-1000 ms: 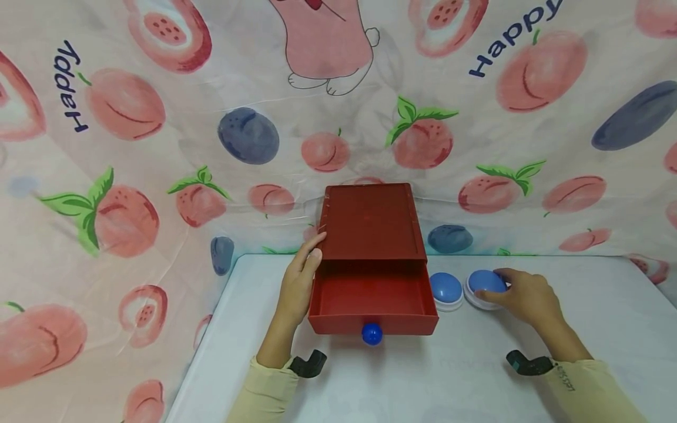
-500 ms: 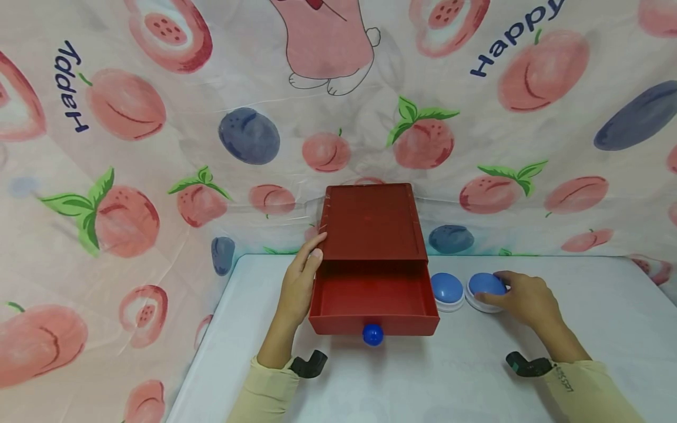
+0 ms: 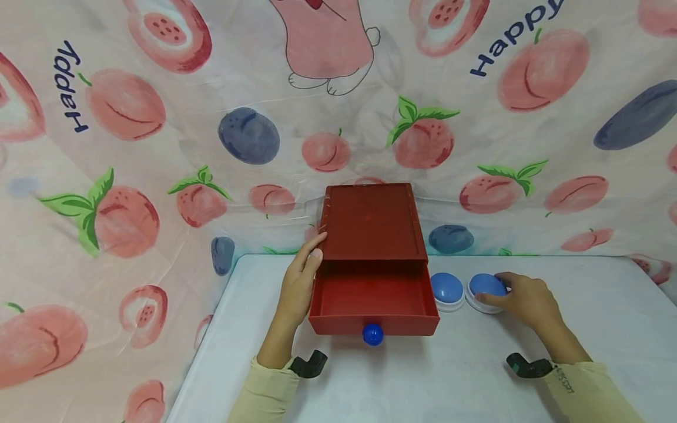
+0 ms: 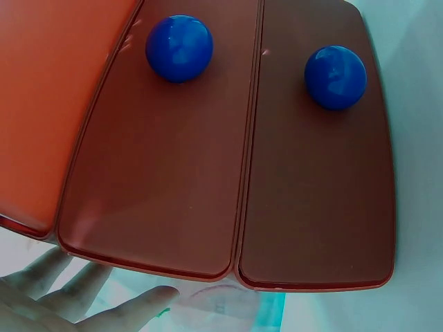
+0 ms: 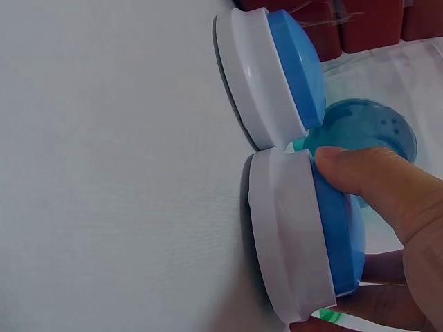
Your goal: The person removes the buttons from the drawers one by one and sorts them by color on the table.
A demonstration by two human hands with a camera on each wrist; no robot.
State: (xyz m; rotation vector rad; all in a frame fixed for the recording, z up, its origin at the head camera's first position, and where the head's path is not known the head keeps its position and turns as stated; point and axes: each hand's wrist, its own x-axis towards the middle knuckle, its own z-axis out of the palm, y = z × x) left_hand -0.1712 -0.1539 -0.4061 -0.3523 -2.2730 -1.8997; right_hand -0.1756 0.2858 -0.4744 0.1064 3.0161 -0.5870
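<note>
A red drawer cabinet (image 3: 372,223) stands on the table with its top drawer (image 3: 372,325) pulled out, bare inside. My left hand (image 3: 298,285) rests along the cabinet's left side, fingers extended. Blue ball knobs (image 4: 179,48) show on the drawer fronts in the left wrist view. To the cabinet's right are two round push buttons with white bases and blue domes. My right hand (image 3: 523,296) holds the outer push button (image 3: 486,285), thumb on the near side and fingers round the far side. The inner push button (image 3: 446,288) sits between it and the cabinet.
The white table (image 3: 423,382) meets a fruit-printed cloth (image 3: 349,117) hanging behind it. The cabinet's back is close to that cloth. Black wrist mounts (image 3: 309,364) sit at both sleeve cuffs.
The outer push button, slightly tilted earlier, now sits level in my right hand, a touch nearer me. My left hand and the drawer have stayed put.
</note>
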